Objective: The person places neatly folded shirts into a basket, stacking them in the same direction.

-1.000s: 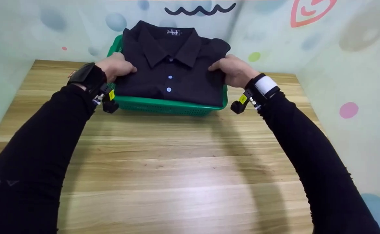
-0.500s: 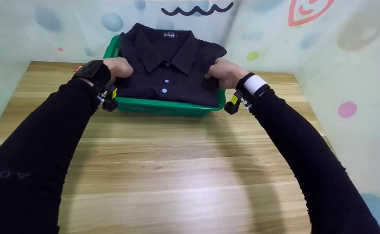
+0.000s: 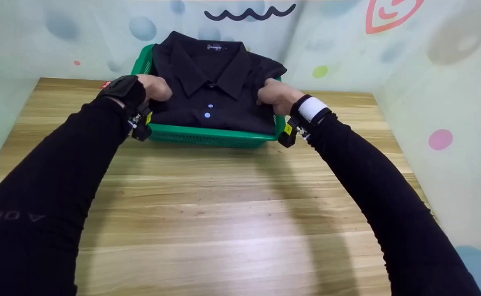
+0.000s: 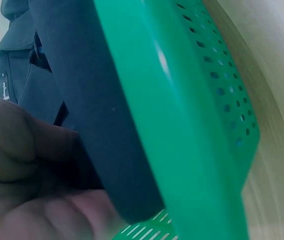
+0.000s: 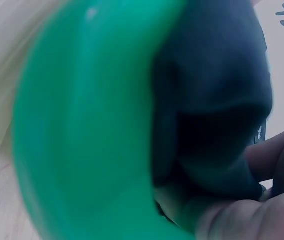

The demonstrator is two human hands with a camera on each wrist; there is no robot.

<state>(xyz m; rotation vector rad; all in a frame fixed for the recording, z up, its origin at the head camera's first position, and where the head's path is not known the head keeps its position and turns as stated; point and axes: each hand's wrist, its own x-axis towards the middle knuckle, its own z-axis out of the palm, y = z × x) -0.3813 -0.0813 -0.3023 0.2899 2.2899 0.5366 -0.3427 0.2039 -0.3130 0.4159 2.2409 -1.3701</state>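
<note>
Folded black shirt (image 3: 216, 90) sits in the green basket (image 3: 207, 135) at the far end of the bench (image 3: 224, 213), held between both hands. Left hand (image 3: 155, 87) and right hand (image 3: 274, 95) each pinch a side edge, fingers curled under the fabric. Likely mid-placement or lift; the next move needs both sides kept level so the fold holds.

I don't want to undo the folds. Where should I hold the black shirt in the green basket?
Hold the shirt at its two folded side edges, as the left hand and right hand do now, one from each side. It lies flat and square in the basket, so an even grip should probably keep the folds.
</note>
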